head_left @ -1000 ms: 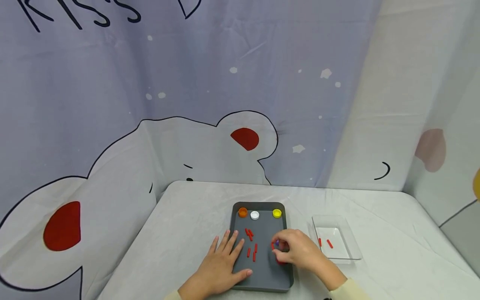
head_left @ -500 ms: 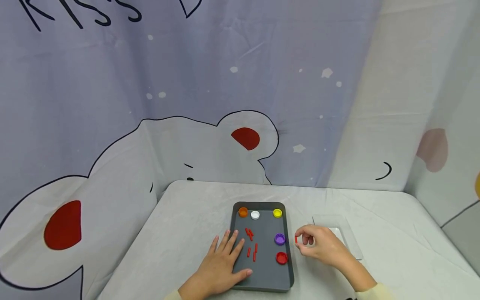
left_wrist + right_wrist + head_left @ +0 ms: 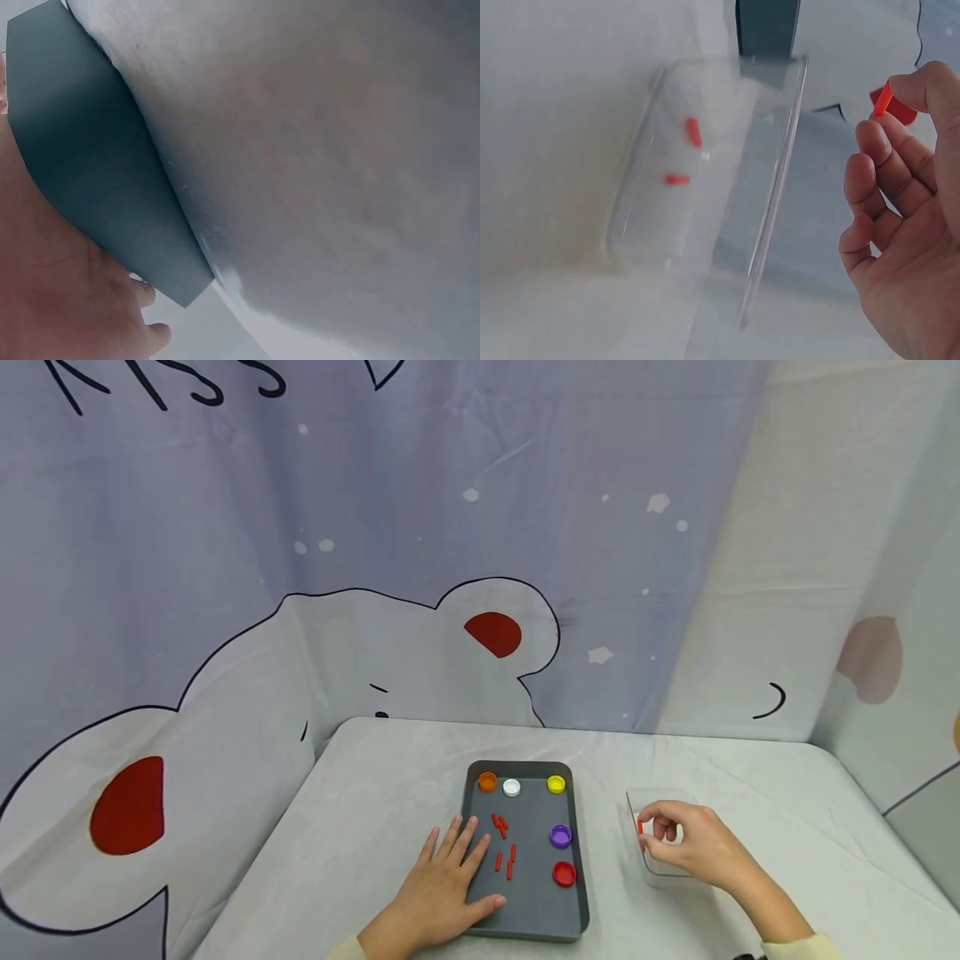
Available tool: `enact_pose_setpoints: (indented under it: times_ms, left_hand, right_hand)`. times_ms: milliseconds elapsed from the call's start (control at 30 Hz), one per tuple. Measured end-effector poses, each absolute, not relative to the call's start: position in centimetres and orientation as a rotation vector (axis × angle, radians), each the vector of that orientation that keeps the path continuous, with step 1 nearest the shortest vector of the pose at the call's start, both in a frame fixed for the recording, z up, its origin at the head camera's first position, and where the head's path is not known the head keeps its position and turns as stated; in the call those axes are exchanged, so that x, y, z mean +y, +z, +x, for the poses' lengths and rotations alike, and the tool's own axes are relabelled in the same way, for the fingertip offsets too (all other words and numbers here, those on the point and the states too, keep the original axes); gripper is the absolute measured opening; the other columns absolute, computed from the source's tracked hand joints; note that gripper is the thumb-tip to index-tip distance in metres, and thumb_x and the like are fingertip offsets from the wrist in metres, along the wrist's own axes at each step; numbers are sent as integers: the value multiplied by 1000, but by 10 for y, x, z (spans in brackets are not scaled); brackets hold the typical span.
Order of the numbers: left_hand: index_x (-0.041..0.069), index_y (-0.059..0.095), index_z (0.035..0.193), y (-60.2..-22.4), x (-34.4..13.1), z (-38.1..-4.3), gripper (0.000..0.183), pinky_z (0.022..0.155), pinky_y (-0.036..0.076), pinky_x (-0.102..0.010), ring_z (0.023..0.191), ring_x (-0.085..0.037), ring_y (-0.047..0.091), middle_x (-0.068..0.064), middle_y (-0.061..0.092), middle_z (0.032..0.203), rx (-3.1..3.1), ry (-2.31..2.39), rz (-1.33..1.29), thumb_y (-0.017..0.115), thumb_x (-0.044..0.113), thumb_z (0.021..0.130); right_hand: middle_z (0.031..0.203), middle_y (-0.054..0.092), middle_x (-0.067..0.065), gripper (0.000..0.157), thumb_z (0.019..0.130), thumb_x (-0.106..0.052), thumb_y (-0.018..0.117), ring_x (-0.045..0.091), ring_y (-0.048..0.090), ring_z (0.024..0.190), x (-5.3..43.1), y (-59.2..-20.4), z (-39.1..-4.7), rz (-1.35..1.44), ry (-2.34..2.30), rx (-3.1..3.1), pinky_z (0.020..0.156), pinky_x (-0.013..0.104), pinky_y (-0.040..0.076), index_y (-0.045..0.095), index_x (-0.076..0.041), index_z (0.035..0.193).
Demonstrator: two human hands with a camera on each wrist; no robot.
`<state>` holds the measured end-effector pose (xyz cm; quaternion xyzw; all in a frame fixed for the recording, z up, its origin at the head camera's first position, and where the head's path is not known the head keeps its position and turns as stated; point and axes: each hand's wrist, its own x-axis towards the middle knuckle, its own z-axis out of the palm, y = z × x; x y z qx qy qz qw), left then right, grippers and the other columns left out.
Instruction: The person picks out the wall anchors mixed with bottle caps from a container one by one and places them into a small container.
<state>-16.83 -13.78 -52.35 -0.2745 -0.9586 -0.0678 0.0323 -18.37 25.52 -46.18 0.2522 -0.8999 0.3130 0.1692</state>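
Observation:
My right hand (image 3: pixel 697 843) is over the clear plastic box (image 3: pixel 774 191), pinching a small red stick (image 3: pixel 883 99) between thumb and index finger. Its other fingers are bent. Two more red sticks (image 3: pixel 693 132) lie in the box, as the right wrist view shows. My left hand (image 3: pixel 442 893) rests with spread fingers on the left edge of the grey tray (image 3: pixel 532 910). Right beside those fingers, several red sticks (image 3: pixel 498 862) lie on the tray floor in two loose groups. In the left wrist view only part of the left hand (image 3: pixel 67 285) appears, next to the tray's side.
Bottle-cap-like discs sit in the tray: orange (image 3: pixel 487 782), white (image 3: pixel 512 787) and yellow (image 3: pixel 556 784) along the far end, purple (image 3: pixel 561 836) and red (image 3: pixel 564 873) down the right side. A white cloth (image 3: pixel 375 793) covers the table. A printed curtain (image 3: pixel 405 510) hangs behind.
My right hand has moved right, from above the tray's purple and red caps to the clear box, with the red stick still pinched. My left hand has stayed in place.

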Motion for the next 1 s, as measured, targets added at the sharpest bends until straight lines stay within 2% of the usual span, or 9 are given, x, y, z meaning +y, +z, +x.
enact_pose_setpoints:
  times_ms: [133,467,700,1000]
  left_hand:
    - [15,42,156,-523,-137,-168,91,119,19,-63,155,-35,18,-12,28,166,-2935,-175,-853,31,80,94]
    - [13,42,156,-516,-136,-166,89,119,19,-63,154,-36,18,-12,28,166,-2981,-218,-862,37,77,94]
    - [13,42,156,-517,-137,-166,90,119,19,-62,155,-35,19,-12,29,165,-2965,-206,-852,35,78,94]
    - [15,40,157,-513,-135,-165,87,121,18,-60,155,-33,17,-11,27,166,-3006,-197,-837,39,76,95]
  right_hand:
    - [71,51,-23,28,74,-2,81,1,51,68,270,-462,-182,676,878,-2574,59,20,41,71,-22,91]
    - [69,51,-23,29,74,-1,81,-1,50,66,301,-464,-186,666,847,-2557,57,20,41,70,-24,89]
    - [69,51,-23,25,75,-1,80,-4,48,65,314,-468,-195,661,849,-2583,56,17,39,72,-19,90]
    - [69,52,-22,22,76,-3,80,-4,47,64,325,-469,-203,644,852,-2630,55,19,38,72,-18,91]
